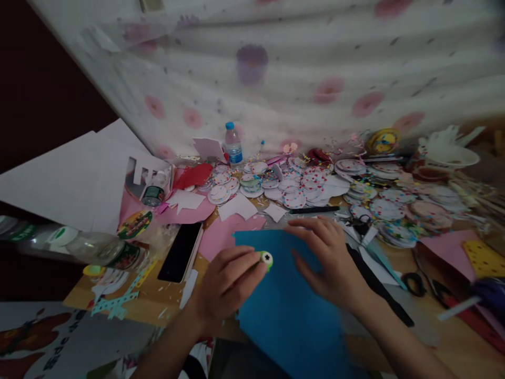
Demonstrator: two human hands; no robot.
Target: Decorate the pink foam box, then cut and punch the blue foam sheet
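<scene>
Down on the worktop (165, 302), seen from the head camera, a blue paper sheet (292, 310) lies between and under both hands. The left hand (226, 281) is closed around a small green punch (265, 258), held at the sheet's upper left edge with its round white face turned up toward the camera. The right hand (329, 263) lies flat and open on the sheet, fingers spread and pointing left toward the punch, holding nothing. The sheet's long axis runs from its far edge near the hands down toward the person, tilting slightly to the right.

Just left of the left hand lies a black phone (180, 251), its length running away from the person. Pink paper (224, 234) shows beyond the sheet's far corner. Farther back, heaps of round patterned paper discs (300, 187) spread across the worktop, with a water bottle (233, 145) standing upright behind them against a flowered curtain (315, 68). Right of the right hand lie black scissors (414, 281). At the left edge, white sheets (71, 179) overhang.
</scene>
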